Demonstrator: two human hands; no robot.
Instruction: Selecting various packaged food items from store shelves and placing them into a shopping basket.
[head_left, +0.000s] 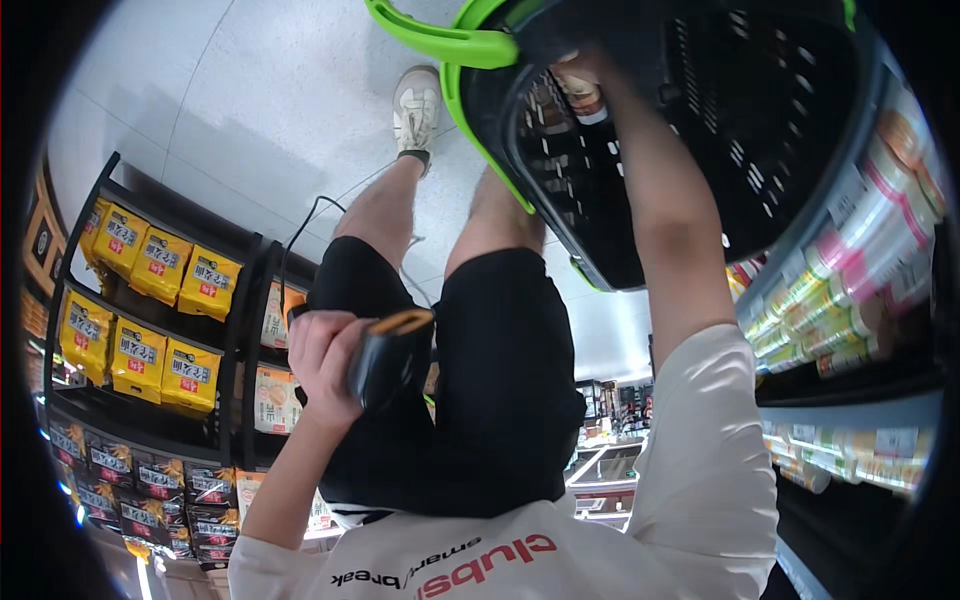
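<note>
My left hand (322, 360) is wrapped around a black handheld barcode scanner (394, 356) with an orange-edged window, held in front of my black shorts. A black cable (304, 225) loops up from beside that hand. At the upper right, my right hand (592, 64) reaches down into a black plastic shopping basket (795, 150) with slotted walls. Its fingers close around a small container (587, 105) with a brownish label and a white end. Shadow and blur hide part of this grip. The basket has a bright green rim and a green handle (442, 41).
Left of me stands a black rack (142, 322) with yellow packets (157, 262) and dark packets (142, 480). On my right, shelves (862, 409) hold rows of bottles (832, 322). Thin cable runs over the pale tiled floor (277, 90) near my shoe (416, 109).
</note>
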